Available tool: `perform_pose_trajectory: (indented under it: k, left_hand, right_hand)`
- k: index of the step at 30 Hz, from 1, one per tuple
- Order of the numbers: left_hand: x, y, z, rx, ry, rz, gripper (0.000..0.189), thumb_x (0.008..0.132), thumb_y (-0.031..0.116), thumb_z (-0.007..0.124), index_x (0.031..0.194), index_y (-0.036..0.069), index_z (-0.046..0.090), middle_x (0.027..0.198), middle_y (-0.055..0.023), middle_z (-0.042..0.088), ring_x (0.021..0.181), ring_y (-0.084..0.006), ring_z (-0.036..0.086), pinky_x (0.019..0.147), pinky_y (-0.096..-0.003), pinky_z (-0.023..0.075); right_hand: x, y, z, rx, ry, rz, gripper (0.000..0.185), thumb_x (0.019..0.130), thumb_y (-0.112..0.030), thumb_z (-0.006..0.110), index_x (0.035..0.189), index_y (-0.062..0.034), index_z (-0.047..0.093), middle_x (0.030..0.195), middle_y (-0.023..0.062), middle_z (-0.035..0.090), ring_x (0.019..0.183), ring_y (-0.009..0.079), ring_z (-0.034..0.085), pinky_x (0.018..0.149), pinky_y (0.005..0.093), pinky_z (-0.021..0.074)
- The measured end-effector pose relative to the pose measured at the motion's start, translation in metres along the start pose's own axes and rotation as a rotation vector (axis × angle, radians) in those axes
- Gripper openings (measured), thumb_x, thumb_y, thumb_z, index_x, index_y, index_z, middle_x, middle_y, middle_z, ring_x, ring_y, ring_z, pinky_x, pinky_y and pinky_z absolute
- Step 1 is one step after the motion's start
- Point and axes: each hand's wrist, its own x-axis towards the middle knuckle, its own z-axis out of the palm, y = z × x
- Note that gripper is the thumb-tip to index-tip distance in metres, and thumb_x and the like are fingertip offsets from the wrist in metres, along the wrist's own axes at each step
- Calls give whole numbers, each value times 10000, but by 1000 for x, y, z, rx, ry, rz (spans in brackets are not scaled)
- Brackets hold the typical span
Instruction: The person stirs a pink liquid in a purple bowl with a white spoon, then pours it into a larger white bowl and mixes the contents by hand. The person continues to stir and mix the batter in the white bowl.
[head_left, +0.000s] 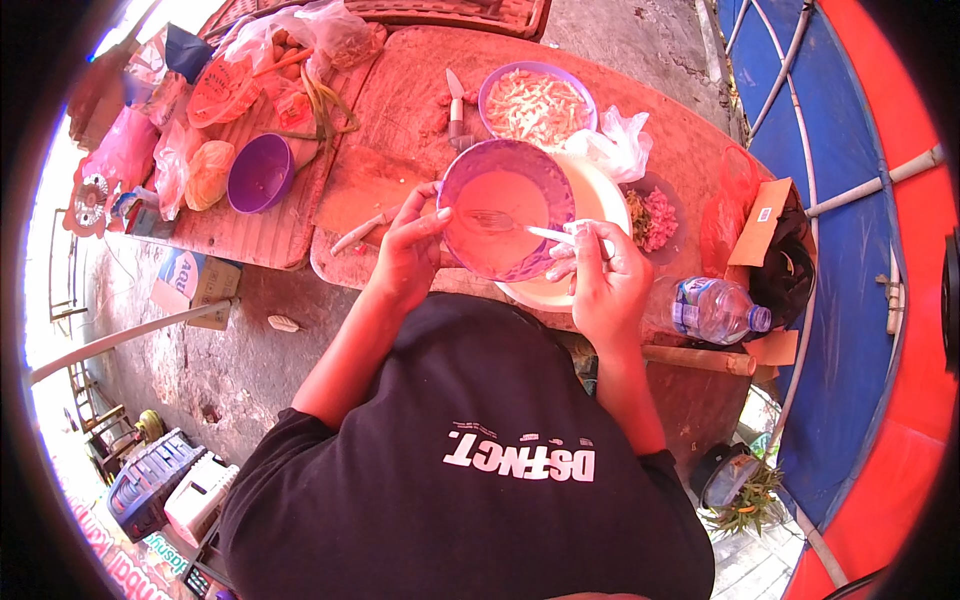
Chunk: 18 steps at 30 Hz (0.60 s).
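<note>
My left hand (415, 244) grips the left rim of a purple plastic bowl (556, 180) that holds a pale liquid batter (499, 206). In my right hand (604, 274) is a metal fork (547, 234), its tines dipped into the batter. White paste or flour coats the right fingertips. Behind and below the bowl, partly hidden, is a large pale basin (609, 196). A purple-rimmed bowl of pale cut strips (536, 109) stands just beyond. White plastic bag (619, 142) lies crumpled across the edges of both.
A kitchen knife (455, 105) lies left of the strips; another knife (364, 231) rests by a wooden board (352, 199). Further left stand a purple bowl (260, 174) and an orange basket (223, 94). Rightward are a dish of pink pieces (660, 217), a plastic bottle (720, 309) and a cardboard box (761, 225).
</note>
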Motion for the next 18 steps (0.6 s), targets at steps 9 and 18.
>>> perform_pose_trajectory:
  k: [9,18]
  left_hand:
    - [2,-3,-5,-10,-10,-3,429,975,185,627,1367,123,464,1267,-125,650,1142,-301,699,902,-530,621]
    - [3,0,-9,14,28,18,473,964,225,629,1387,86,467,1292,-139,633,1175,-291,682,892,-528,628]
  right_hand:
    - [1,3,2,209,-8,109,180,1082,-110,582,1087,48,667,823,115,739,621,129,706,510,220,491]
    - [2,20,-12,300,126,142,223,1100,-172,562,1089,32,651,824,140,751,592,169,716,463,226,464]
